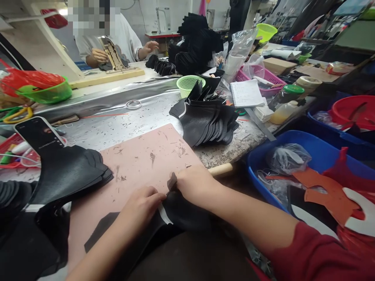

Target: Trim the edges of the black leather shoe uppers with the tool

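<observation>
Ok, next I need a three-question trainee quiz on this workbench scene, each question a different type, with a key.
1. Multiple choice: what do the left hand and right hand both touch?
a) a green basket
b) a black piece with a white band
c) a red bag

2. True or false: the phone is farther left in the picture than the notebook.

3. Fill in the colour: the tub that holds the orange pieces is ____.

Key: 1. b; 2. true; 3. blue.
</observation>
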`<move>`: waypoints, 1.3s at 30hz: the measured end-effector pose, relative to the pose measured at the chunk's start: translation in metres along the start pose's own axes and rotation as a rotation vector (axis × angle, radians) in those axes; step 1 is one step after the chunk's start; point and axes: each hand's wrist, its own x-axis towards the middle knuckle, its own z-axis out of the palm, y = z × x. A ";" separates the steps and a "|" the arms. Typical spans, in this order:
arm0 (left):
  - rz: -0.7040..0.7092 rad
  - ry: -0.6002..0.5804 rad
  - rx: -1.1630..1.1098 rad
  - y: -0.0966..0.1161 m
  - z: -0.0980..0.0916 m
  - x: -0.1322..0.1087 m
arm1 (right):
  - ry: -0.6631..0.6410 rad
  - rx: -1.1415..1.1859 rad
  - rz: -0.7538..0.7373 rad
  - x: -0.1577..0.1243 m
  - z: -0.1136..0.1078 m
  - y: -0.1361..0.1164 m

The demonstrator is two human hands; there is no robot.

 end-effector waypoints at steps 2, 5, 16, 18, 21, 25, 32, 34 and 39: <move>-0.019 0.019 -0.011 -0.001 0.002 -0.004 | 0.037 0.013 -0.001 0.000 0.000 -0.002; 0.001 0.087 0.024 -0.002 0.004 -0.012 | 0.021 0.025 -0.031 0.002 0.000 -0.007; 0.064 0.154 -0.002 -0.006 0.006 -0.027 | -0.023 -0.015 -0.073 0.007 0.004 -0.022; 0.083 0.179 -0.017 -0.008 0.006 -0.029 | -0.006 -0.024 -0.048 0.007 0.004 -0.024; 0.132 0.210 -0.005 -0.012 0.006 -0.031 | -0.036 -0.031 -0.044 0.007 0.005 -0.027; 0.175 0.148 0.025 -0.018 0.002 -0.034 | -0.031 -0.044 -0.049 0.006 0.006 -0.031; 0.156 0.036 0.012 -0.026 -0.005 -0.041 | -0.112 -0.062 -0.086 0.010 0.000 -0.041; 0.107 -0.007 0.000 -0.028 -0.006 -0.042 | -0.061 -0.062 -0.041 0.011 -0.001 -0.042; 0.098 -0.033 -0.072 -0.032 -0.007 -0.046 | -0.144 -0.089 -0.112 0.014 0.000 -0.044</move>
